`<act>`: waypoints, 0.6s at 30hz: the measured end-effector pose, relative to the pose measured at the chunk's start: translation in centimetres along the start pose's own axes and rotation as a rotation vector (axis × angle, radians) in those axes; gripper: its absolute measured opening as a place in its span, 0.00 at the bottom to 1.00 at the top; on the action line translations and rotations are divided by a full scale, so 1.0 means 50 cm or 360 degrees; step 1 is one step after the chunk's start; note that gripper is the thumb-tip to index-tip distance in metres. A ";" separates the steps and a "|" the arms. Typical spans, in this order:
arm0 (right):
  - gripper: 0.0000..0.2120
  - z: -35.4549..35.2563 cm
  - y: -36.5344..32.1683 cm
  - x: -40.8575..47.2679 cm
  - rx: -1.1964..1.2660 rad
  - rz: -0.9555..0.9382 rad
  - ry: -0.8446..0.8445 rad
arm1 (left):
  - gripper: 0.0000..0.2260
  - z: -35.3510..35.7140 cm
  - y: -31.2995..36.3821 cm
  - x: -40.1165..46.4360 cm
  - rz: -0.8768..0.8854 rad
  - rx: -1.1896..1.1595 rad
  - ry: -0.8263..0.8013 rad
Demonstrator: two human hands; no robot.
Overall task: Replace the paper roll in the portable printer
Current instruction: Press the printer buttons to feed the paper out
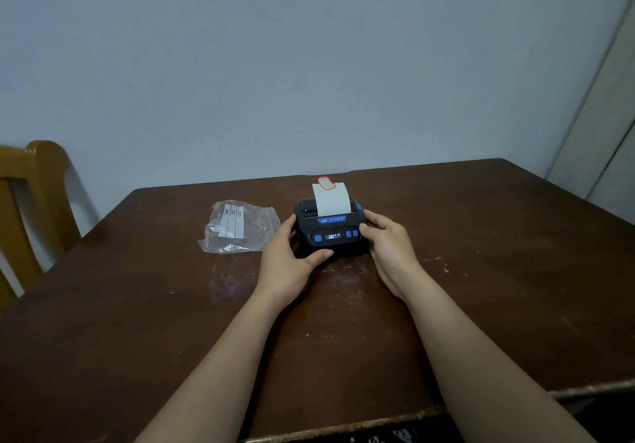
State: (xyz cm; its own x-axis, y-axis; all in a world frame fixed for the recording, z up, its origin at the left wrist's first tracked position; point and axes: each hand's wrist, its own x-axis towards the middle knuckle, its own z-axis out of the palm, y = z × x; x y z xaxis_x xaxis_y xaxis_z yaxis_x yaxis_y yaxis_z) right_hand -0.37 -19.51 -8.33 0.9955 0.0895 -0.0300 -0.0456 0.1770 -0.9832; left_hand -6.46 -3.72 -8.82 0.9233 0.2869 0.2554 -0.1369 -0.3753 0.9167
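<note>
A small black portable printer [330,228] with blue buttons and a lit display rests on the dark wooden table [481,271]. A white paper strip [331,198] with a red-edged sticker at its tip stands up out of the printer's top slot. My left hand [287,257] grips the printer's left side, thumb along its front edge. My right hand [388,246] grips its right side, fingertips near the blue buttons. The lid looks closed, so the roll inside is hidden.
A clear zip bag [237,226] with white label strips lies on the table just left of the printer. A wooden chair [31,209] stands at the table's left. A grey wall runs behind the table; the near table edge is worn.
</note>
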 end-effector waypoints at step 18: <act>0.21 -0.003 -0.002 -0.003 -0.0020 -0.0001 -0.0017 | 0.37 0.000 0.004 -0.002 -0.0006 0.0014 0.0008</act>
State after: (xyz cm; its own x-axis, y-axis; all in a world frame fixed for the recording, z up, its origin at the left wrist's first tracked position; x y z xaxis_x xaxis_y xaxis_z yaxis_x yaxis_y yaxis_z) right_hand -0.48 -19.68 -8.26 0.9946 0.0999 -0.0276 -0.0439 0.1649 -0.9853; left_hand -6.57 -3.82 -8.63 0.9220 0.2925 0.2536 -0.1304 -0.3822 0.9148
